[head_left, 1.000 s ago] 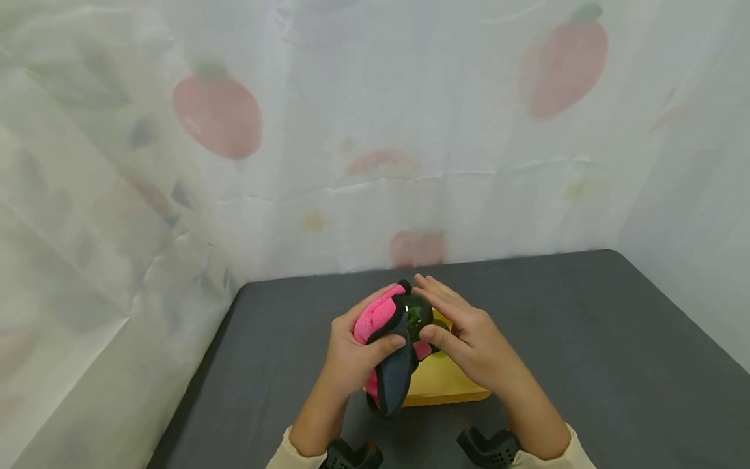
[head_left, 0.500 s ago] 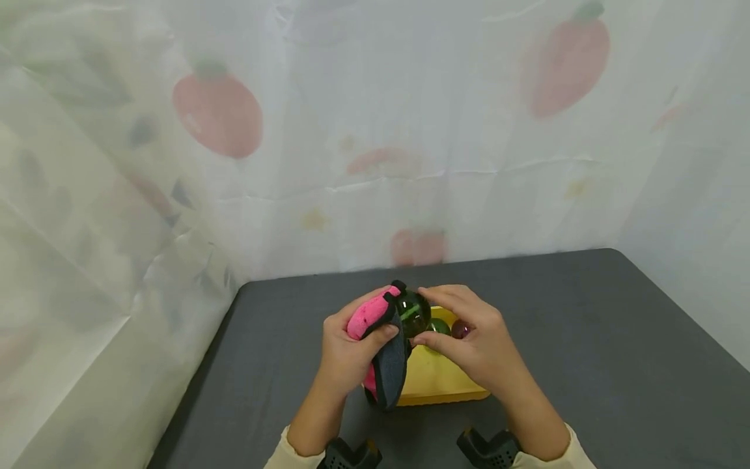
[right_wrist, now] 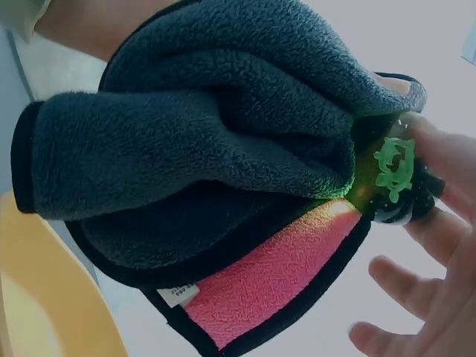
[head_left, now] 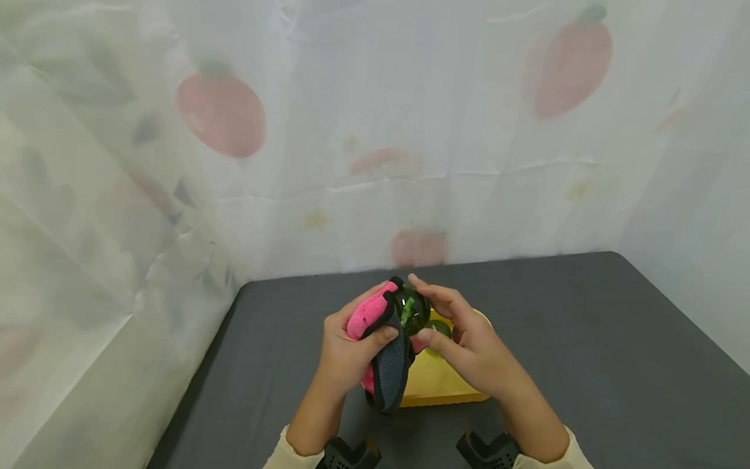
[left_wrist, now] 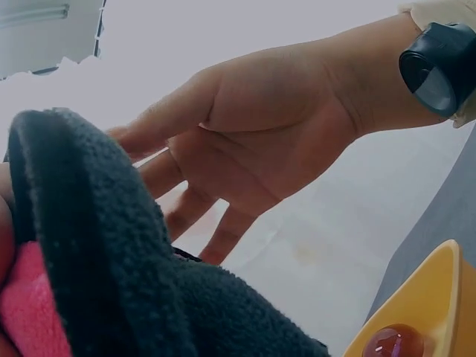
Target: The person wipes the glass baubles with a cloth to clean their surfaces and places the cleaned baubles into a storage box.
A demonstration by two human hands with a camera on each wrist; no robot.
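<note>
Fleece cloth (head_left: 383, 348), dark grey on one face, pink on the other, black trim; held at lower centre of the head view, above the dark surface (head_left: 586, 339).

Left hand (head_left: 346, 355): fingers and thumb curled round the folded cloth, thumb pressed on the grey face. Gripping firmly.

Ball (head_left: 412, 310), dark glassy, green mark inside; lodged at the top edge of the cloth, centre of the head view. Right wrist view: same ball (right_wrist: 390, 175) at right of frame, half wrapped by grey fleece (right_wrist: 193, 134), pink face (right_wrist: 282, 282) and a small white label below.

Right hand (head_left: 469, 345): fingertips and thumb pinching the ball from the right side, fingers otherwise fairly straight. Left wrist view: palm (left_wrist: 253, 141) seen from below, fingers reaching behind the cloth (left_wrist: 97, 253); contact itself hidden there.

Yellow tray (head_left: 436, 381), just below and behind the hands on the surface. A green ball (head_left: 439, 327) resting in it; a reddish ball (left_wrist: 393, 343) visible in its corner, lower right of the left wrist view.

Step in hand, as judged: wiping the ball with the cloth, ball turned by the right hand against the fleece.

Next move, as judged: a steady pinch to keep the smooth ball from slipping, a further turn to bring an unwiped side to the cloth.

Backdrop: white sheet (head_left: 375, 130) with red fruit print.
</note>
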